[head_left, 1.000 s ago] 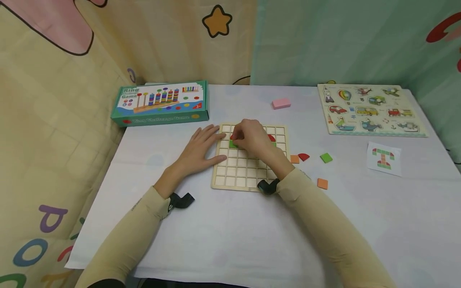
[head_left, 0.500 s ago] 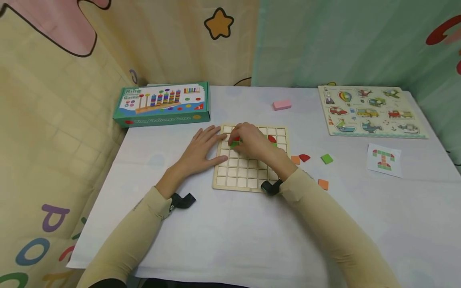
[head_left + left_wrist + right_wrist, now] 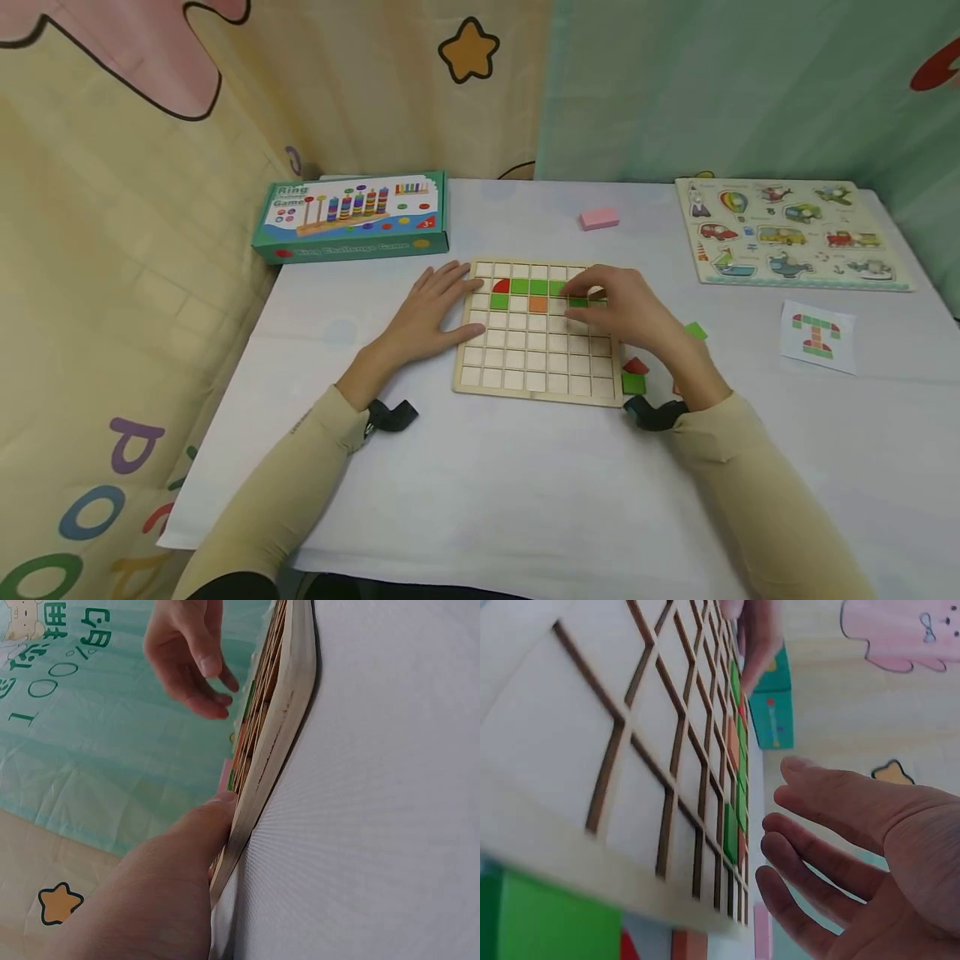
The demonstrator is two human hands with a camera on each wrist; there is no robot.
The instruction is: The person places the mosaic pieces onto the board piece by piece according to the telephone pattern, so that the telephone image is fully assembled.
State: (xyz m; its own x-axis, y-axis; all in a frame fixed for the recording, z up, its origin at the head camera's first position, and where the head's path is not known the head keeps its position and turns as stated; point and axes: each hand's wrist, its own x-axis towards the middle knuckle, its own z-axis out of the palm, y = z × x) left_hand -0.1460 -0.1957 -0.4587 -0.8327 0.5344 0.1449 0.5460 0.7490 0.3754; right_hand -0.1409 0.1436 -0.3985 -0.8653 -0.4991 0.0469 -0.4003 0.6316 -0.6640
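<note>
White-covered table point(image 3: 450, 483), two hands at a gridded board point(image 3: 536, 340).
Nearest me, two tan sleeves point(image 3: 270, 475) reach in. Just right of the board lie a loose green tile point(image 3: 633, 384) and a loose red piece point(image 3: 636, 366). Fingers spread and clasping nothing, the left hand point(image 3: 426, 315) has its thumb against the board's left edge; the right hand point(image 3: 628, 307) is just above the far right cells, loosely bent, holding nothing. In the far rows sit a red quarter-round point(image 3: 501, 286), an orange square point(image 3: 537, 304) and several green squares point(image 3: 538, 287), some of that corner hidden from me. Well off to the right lies a printed card point(image 3: 817, 336). Farther back are a pink block point(image 3: 599, 218), a ring-game box point(image 3: 352, 215) and a picture puzzle point(image 3: 795, 236), then cream and green curtains point(image 3: 720, 92).
</note>
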